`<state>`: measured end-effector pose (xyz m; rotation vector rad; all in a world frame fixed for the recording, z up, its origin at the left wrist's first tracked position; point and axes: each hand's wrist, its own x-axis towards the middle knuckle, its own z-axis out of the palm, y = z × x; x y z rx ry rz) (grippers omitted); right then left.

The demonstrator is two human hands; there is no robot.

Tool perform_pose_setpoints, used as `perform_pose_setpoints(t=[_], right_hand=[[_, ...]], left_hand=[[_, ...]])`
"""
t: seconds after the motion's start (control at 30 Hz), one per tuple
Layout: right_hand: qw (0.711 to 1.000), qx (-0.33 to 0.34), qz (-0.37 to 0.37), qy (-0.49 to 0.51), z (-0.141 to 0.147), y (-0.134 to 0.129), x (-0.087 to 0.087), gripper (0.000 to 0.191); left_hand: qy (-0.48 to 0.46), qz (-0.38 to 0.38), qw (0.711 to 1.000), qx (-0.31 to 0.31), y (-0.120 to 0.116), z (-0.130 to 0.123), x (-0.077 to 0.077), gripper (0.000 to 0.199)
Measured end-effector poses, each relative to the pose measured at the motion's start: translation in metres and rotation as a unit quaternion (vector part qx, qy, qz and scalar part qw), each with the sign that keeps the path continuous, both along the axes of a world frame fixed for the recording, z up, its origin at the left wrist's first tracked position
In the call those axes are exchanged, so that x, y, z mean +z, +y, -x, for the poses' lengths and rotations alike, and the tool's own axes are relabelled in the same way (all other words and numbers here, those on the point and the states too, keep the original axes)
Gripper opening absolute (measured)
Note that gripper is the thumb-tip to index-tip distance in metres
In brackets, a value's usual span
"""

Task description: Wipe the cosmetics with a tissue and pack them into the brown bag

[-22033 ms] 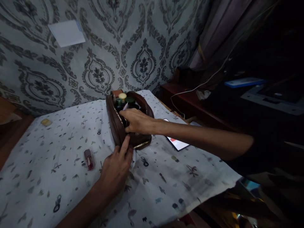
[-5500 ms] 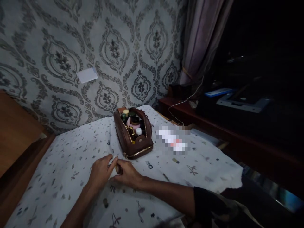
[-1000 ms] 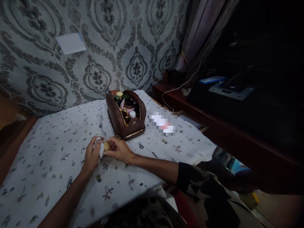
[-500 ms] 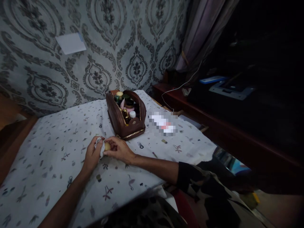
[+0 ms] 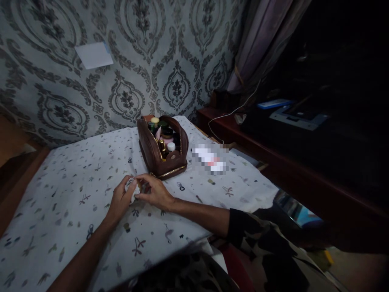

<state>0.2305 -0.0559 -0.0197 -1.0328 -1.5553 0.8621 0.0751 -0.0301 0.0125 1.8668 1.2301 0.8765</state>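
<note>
Just in front of the brown bag, my two hands meet over the patterned cloth. My left hand (image 5: pixel 120 196) is closed on a crumpled white wipe or tissue (image 5: pixel 134 194), its thumb laid across it. The wipe is pressed against a small rounded yellowish object (image 5: pixel 139 185), mostly hidden behind it and the fingers. My right hand (image 5: pixel 158 194) pinches that object from the right between thumb and fingers. The brown toiletry bag (image 5: pixel 148 156) stands unzipped, holding several jars and bottles, among them a white-capped one (image 5: pixel 171 146).
A white cloth (image 5: pixel 75 178) printed with small plants covers the table. Right of the bag lies a pixelated item (image 5: pixel 209 159). A thin white cable (image 5: pixel 234 108) runs along the dark red furniture (image 5: pixel 237 134) at right. Patterned wallpaper (image 5: pixel 127 97) backs the table.
The wipe in my left hand has shifted right over the yellowish object, so less of it shows. My right hand keeps its pinch. The view has moved slightly.
</note>
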Motion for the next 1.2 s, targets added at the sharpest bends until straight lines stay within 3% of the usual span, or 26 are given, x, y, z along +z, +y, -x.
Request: perform_pose_setpoints(t=[0.3,0.57,0.83,1.03,1.2], right_hand=[[0.999,-0.012,-0.009,-0.05,-0.002,0.001,0.001,0.051],[0.997,0.012,0.075,0.006,0.0,0.001,-0.001,0.036],[0.999,-0.005,0.033,0.01,0.002,0.0,-0.001,0.045],[0.999,-0.02,0.013,-0.025,0.001,0.0,0.0,0.048],[0.998,-0.028,0.053,0.002,0.0,0.003,-0.003,0.047]], left_hand=[[-0.028,-0.025,0.999,0.011,0.0,0.0,0.003,0.035],[-0.046,-0.044,0.997,0.038,0.004,0.002,0.001,0.032],[-0.026,0.016,0.999,-0.026,0.008,0.003,-0.006,0.033],[-0.014,-0.001,1.0,-0.01,0.004,0.003,-0.007,0.031],[-0.024,-0.014,1.0,0.004,0.002,0.002,-0.006,0.031]])
